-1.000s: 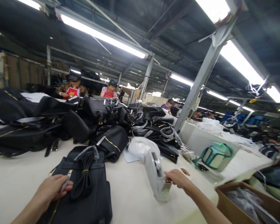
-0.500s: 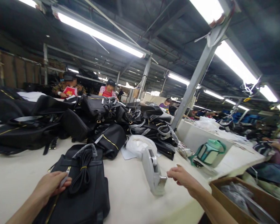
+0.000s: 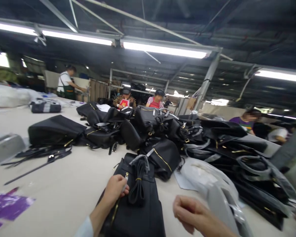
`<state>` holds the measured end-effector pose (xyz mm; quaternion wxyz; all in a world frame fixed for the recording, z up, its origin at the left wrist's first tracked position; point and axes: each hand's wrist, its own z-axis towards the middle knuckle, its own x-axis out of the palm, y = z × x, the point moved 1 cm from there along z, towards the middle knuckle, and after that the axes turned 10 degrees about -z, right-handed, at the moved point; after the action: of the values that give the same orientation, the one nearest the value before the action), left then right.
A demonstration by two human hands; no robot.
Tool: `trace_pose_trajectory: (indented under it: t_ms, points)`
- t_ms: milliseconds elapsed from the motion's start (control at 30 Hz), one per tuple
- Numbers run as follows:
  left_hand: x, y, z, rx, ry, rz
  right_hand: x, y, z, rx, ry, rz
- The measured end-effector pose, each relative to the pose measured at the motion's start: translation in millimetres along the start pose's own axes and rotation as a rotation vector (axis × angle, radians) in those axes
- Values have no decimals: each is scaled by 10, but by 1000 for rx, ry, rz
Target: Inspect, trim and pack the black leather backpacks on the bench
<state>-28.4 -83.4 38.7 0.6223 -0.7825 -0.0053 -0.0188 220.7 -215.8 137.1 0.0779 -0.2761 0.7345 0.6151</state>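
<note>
A black backpack lies on the table right below me, with a looped handle in clear wrap and a bundle of black straps tied by a yellow band. My left hand is closed over its front, pinching a zipper pull covered in something whitish. To the right of the bag, my right hand hovers with its fingers curled together. Whether a small piece of tape sits in those fingers is too hard to see. Beside that hand stands a grey tape dispenser, partly hidden behind the wrist.
Several black bags are heaped across the back of the table. A white plastic bag lies behind the dispenser. At the left are a grey object and purple sheeting. Several people work beyond the heap.
My view has turned left. The right hand has come away from the dispenser's front end toward the backpack. The left hand keeps its pinch on the zipper pull.
</note>
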Motion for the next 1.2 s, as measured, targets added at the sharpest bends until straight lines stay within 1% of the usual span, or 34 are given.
trace_pose_trajectory:
  t_ms: [67, 133, 200, 233, 333, 500, 767, 867, 1000, 1100, 1200]
  points:
    - [10, 31, -2, 9, -2, 6, 180, 332, 528, -149, 118, 2]
    - [24, 50, -14, 22, -4, 16, 344, 477, 1024, -180, 219, -48]
    - [37, 65, -23, 34, -13, 26, 471, 472, 1420, -164, 283, -95]
    - [42, 72, -25, 38, -22, 32, 521, 437, 1571, -147, 302, -119]
    - [53, 91, -26, 37, -44, 54, 620, 304, 1847, -89, 320, -197]
    - [62, 103, -37, 42, -38, 80, 682, 196, 2001, -6, 270, -276]
    - [65, 118, -37, 78, -31, 78, 743, 168, 2064, 60, 215, -379]
    - [63, 155, -45, 111, -60, 69, 768, 166, 2073, 75, 212, -421]
    - [61, 190, -103, 191, -107, 73, 783, 175, 2073, 75, 198, -449]
    - [66, 185, -153, 251, -110, 85, 777, 192, 2055, 70, 186, -442]
    - [75, 166, -166, 250, -103, 63, 760, 211, 2023, 61, 185, -421]
